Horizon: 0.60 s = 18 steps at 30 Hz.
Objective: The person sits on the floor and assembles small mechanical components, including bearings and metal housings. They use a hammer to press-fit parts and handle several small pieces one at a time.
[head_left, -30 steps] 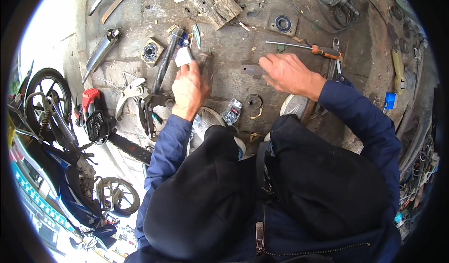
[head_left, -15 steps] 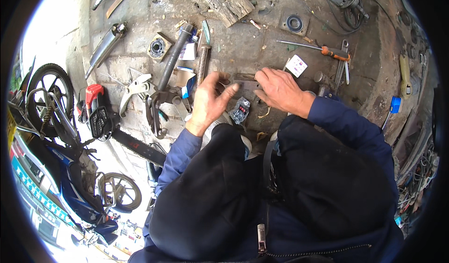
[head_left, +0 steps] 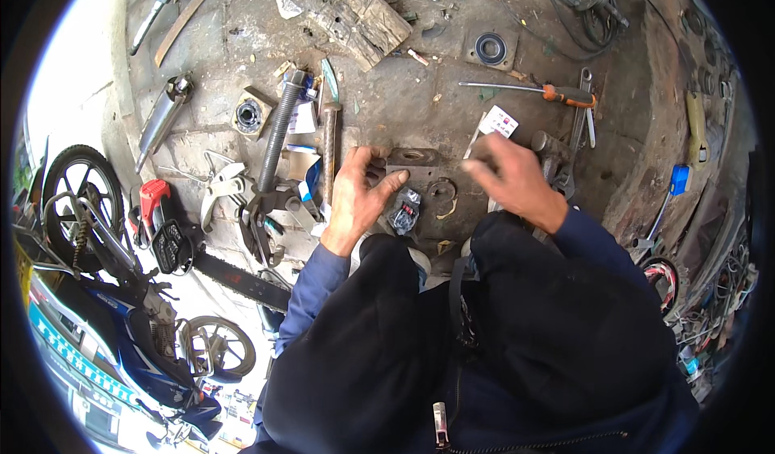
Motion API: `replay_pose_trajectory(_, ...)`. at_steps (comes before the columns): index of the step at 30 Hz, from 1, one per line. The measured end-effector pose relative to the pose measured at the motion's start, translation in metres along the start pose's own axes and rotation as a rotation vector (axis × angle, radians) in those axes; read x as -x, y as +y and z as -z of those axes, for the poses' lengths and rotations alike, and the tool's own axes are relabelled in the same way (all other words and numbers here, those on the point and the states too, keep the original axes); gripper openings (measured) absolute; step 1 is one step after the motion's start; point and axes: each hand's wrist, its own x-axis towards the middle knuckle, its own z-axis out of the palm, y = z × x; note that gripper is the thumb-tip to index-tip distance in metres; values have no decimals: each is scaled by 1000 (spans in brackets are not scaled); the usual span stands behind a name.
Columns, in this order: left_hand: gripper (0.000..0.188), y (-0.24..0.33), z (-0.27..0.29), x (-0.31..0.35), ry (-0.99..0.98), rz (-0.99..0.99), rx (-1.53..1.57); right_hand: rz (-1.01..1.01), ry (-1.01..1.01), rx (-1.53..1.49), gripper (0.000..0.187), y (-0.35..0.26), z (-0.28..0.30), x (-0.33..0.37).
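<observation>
A dark rectangular metal block (head_left: 413, 160) with a round hole in its top lies on the ground before my knees. My left hand (head_left: 359, 194) grips its left end, the thumb against the near face and the fingers curled at the far side. Right of the block, my right hand (head_left: 517, 178) hovers, somewhat smeared by motion, thumb and fingers apart, with nothing visible in it. A thin dark ring (head_left: 442, 196) rests just below the block, near a small clear plastic bag (head_left: 404, 211) with dark contents.
To the left lie a long threaded rod (head_left: 284, 131), a puller (head_left: 226, 186), a rusty bar (head_left: 331, 143) and a chainsaw (head_left: 169, 232). On the right are an orange-handled screwdriver (head_left: 565, 96), a hammer head (head_left: 550, 142) and wrenches (head_left: 578, 135). A square bearing housing (head_left: 491, 49) sits beyond.
My right hand has drawn away from the block to the right, uncovering the block's hole and the ring. My left hand stays at the block's left end. The view has shifted slightly.
</observation>
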Motion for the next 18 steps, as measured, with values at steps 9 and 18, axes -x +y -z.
replay_pose_trajectory(9,31,-4,14,8,91,179,148,-786,340,196,40,53,55,82)
replay_pose_trajectory(18,24,66,19,-45,16,-116,38,-897,291,39,62,70,39,83)
